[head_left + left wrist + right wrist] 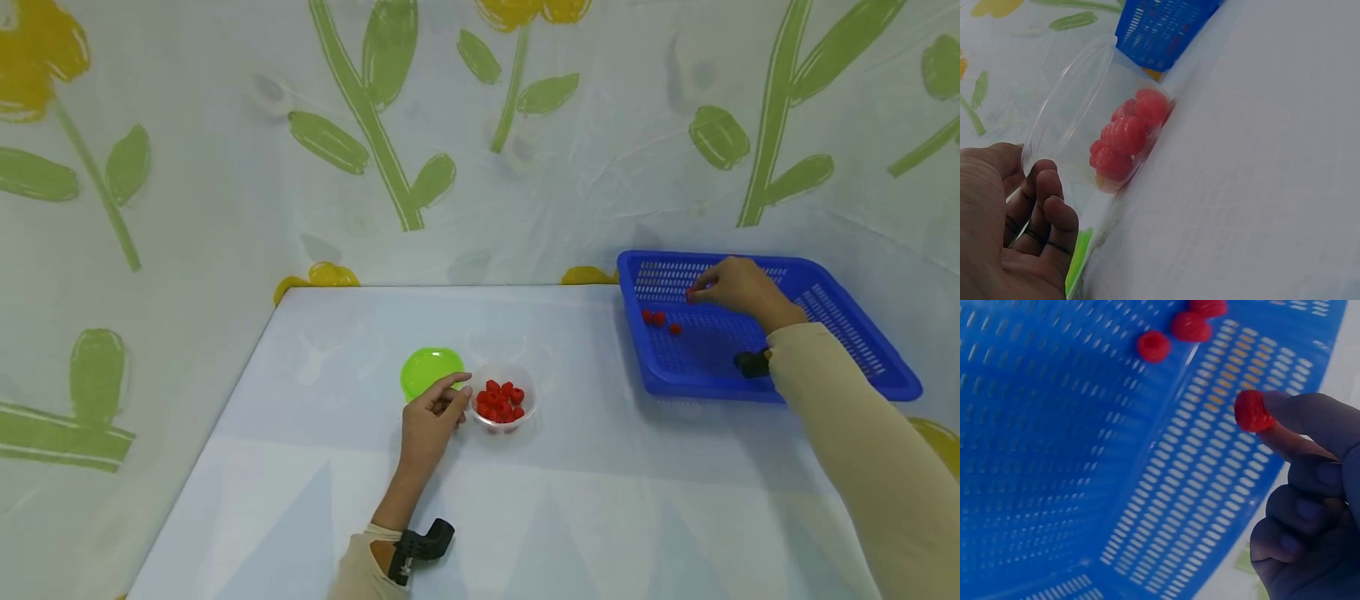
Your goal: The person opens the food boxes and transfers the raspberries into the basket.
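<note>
Between thumb and forefinger, my right hand (pixel 738 287) pinches a red raspberry (pixel 1252 411) over the blue plastic basket (pixel 652 385). Three more raspberries (pixel 1154 347) lie on the basket floor below it. My left hand (pixel 431 421) has the near-left rim of a clear round plastic tub (pixel 1063 119) between thumb and forefinger, its other fingers curled beneath. The tub stands upright on the table with several raspberries (pixel 498 403) heaped at its bottom, visible through the wall in the left wrist view.
A bright green round lid (pixel 429 367) lies just behind the left hand, beside the tub. The white table (pixel 570 500) ends at a flower-patterned cloth wall (pixel 600 192) at the back. The basket's raised, slotted sides stand at the right rear.
</note>
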Tool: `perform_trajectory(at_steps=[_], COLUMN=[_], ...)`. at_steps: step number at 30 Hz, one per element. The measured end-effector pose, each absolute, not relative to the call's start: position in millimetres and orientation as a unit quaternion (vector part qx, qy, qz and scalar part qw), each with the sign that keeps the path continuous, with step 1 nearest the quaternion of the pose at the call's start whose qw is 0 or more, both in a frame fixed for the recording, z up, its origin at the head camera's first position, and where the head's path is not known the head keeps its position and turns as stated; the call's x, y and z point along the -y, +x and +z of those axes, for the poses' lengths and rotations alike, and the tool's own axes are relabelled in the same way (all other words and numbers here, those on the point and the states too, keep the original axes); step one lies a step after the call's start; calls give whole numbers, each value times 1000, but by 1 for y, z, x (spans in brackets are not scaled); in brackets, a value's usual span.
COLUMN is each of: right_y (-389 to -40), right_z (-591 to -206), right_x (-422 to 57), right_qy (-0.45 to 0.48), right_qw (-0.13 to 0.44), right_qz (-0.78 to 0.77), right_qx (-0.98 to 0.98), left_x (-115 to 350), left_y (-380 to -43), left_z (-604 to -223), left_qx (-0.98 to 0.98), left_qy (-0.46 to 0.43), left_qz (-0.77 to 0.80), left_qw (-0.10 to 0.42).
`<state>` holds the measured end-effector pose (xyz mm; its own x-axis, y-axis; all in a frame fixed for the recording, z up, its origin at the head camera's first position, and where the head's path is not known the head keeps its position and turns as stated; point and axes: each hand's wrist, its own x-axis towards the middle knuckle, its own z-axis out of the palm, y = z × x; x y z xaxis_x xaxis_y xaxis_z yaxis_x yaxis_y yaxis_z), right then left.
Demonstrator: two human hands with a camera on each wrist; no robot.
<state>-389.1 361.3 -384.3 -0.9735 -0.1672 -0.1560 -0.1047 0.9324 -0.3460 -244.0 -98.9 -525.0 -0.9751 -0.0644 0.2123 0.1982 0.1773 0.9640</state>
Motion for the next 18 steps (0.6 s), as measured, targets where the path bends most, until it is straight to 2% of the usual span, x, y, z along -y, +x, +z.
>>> perform_trajectory(at_steps=[8, 18], right_y=[-400, -405], right_z=[-408, -418], right_x=[-367, -364], right_qy=[-82, -70], right_qw=[122, 144], right_qz=[-166, -164], right_qx=[-975, -973], left_x=[99, 100], left_y=[-244, -247], left_z=[-527, -522], left_qx=[763, 771], left_qy=[-42, -40], left_qz=[-637, -628], left_qw=[99, 99])
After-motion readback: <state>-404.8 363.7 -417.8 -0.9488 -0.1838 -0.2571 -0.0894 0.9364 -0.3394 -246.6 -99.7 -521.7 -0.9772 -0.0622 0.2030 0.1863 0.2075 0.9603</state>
